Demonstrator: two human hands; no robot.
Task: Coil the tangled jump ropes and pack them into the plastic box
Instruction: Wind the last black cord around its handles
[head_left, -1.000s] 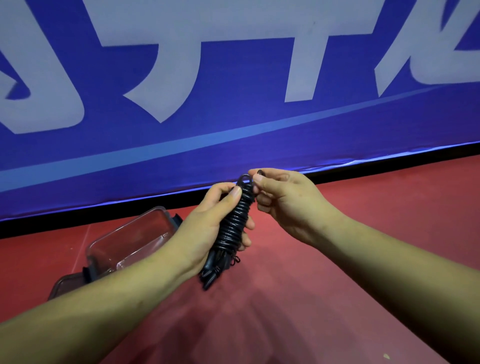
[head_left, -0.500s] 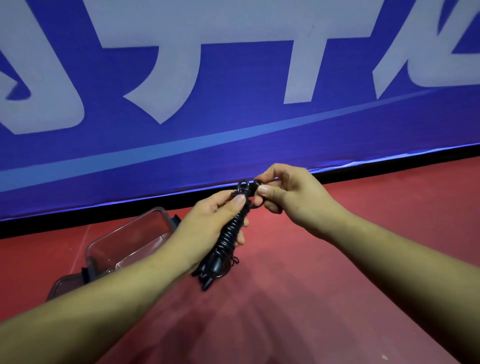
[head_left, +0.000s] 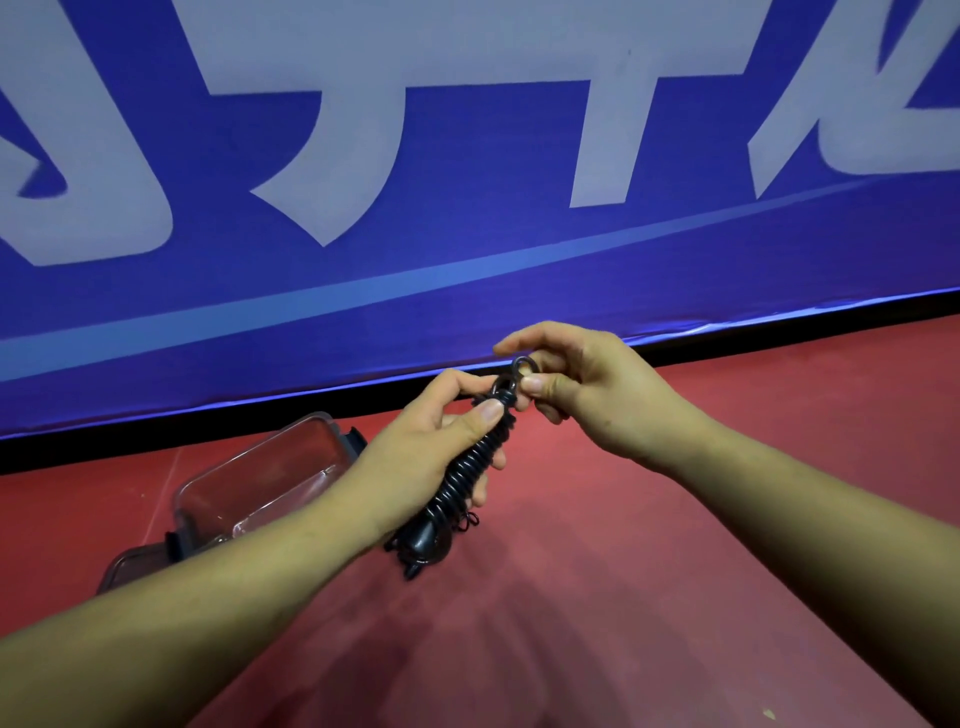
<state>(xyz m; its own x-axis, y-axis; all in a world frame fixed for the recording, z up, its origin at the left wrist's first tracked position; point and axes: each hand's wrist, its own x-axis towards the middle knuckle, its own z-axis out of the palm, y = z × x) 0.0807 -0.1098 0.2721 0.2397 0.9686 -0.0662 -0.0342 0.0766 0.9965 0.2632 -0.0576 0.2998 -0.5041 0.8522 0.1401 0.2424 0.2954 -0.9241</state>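
A black jump rope (head_left: 470, 467) is wound tightly into a long bundle, its handles poking out at the lower end. My left hand (head_left: 415, 457) grips the bundle around its middle, thumb pressed near the top. My right hand (head_left: 587, 389) pinches the small loop of rope at the bundle's upper end between thumb and fingers. The clear plastic box (head_left: 249, 478) stands open on the red floor, behind and left of my left forearm, which hides part of it.
A dark lid (head_left: 135, 564) lies flat by the box's near left corner. A blue banner with large white characters (head_left: 467, 156) stands upright just beyond the hands, with a black strip along its base. Red floor (head_left: 623, 597) spreads to the right and front.
My right hand has risen slightly and pulled the rope's end into a small loop at the top of the bundle. The left hand keeps its grip and has barely moved.
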